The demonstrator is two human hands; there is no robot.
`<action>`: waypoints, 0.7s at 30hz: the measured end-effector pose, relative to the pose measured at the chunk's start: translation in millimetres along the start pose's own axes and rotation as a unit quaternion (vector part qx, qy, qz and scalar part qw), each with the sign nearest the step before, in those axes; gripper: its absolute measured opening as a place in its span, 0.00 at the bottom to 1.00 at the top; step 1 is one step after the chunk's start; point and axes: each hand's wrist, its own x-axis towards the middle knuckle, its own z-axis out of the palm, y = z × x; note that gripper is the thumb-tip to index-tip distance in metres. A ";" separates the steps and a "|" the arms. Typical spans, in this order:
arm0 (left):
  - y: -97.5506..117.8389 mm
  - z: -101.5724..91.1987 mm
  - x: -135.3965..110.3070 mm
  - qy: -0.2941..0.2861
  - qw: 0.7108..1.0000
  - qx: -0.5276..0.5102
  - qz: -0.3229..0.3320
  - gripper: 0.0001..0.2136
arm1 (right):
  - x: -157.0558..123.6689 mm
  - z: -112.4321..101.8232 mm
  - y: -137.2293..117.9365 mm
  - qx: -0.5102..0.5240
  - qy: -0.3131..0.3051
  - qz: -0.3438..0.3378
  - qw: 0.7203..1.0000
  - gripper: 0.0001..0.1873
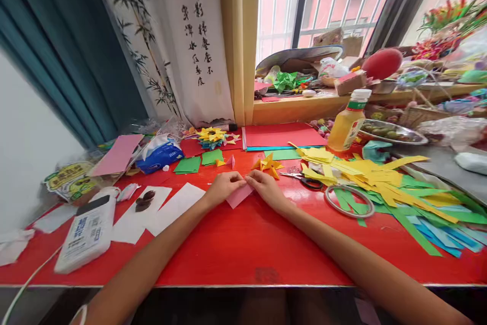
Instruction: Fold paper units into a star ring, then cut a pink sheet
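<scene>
A small piece of pink paper (239,196) is held between both hands above the red table (228,254). My left hand (225,186) pinches its left upper edge, and my right hand (265,189) pinches the right upper edge; the fingertips almost meet. Part of the paper is hidden behind the fingers. Just beyond the hands lie orange folded paper pieces (268,165) and a small pink and orange folded piece (230,162). Green paper squares (187,165) rest farther left. Scissors with black handles (311,183) lie to the right of my right hand.
On the right are yellow paper strips (365,173), a tape ring (349,201) and a juice bottle (348,122). White sheets (177,208), a blue tissue pack (160,155) and a white box-like device (88,231) lie left. Red paper (283,135) lies at the back.
</scene>
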 end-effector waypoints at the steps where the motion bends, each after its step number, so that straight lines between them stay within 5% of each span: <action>1: -1.4 0.2 0.9 -0.001 1.000 -0.003 -0.003 0.11 | -0.3 0.4 -1.1 0.000 0.000 0.002 1.000 0.11; 12: -10.1 -1.4 4.0 0.036 0.996 -0.083 -0.024 0.11 | 2.7 -3.1 0.6 0.070 0.090 0.067 0.991 0.14; 21: -10.5 -5.6 4.1 0.075 0.987 -0.142 -0.020 0.09 | 5.0 -1.0 -1.3 0.175 0.096 0.119 0.973 0.13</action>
